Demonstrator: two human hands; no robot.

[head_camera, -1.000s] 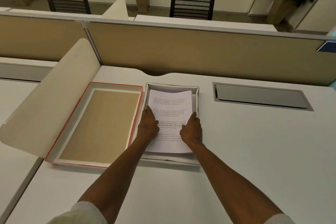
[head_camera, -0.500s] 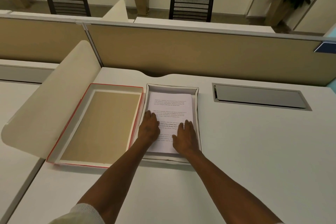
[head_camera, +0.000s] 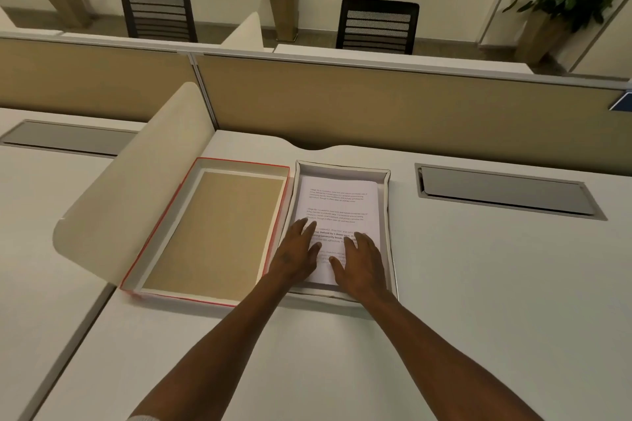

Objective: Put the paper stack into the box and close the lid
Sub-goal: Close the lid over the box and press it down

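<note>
A stack of white printed paper [head_camera: 338, 202] lies flat inside a shallow white box [head_camera: 342, 168] on the desk. My left hand [head_camera: 297, 255] and my right hand [head_camera: 362, 261] rest palm down on the near half of the stack, fingers spread, gripping nothing. The box's lid [head_camera: 219, 232], red-edged with a tan inner face, lies upside down on the desk right beside the box, to its left.
A curved cream divider [head_camera: 133, 188] rises left of the lid. A tan partition [head_camera: 376, 106] runs along the back of the white desk [head_camera: 478, 301]. A grey cable hatch [head_camera: 506, 191] sits to the right. Chairs and potted plants stand beyond.
The far end of the stack has dropped flat into the box. My hands moved from gripping the sheets' edges to lying flat on top, and slid slightly toward me.
</note>
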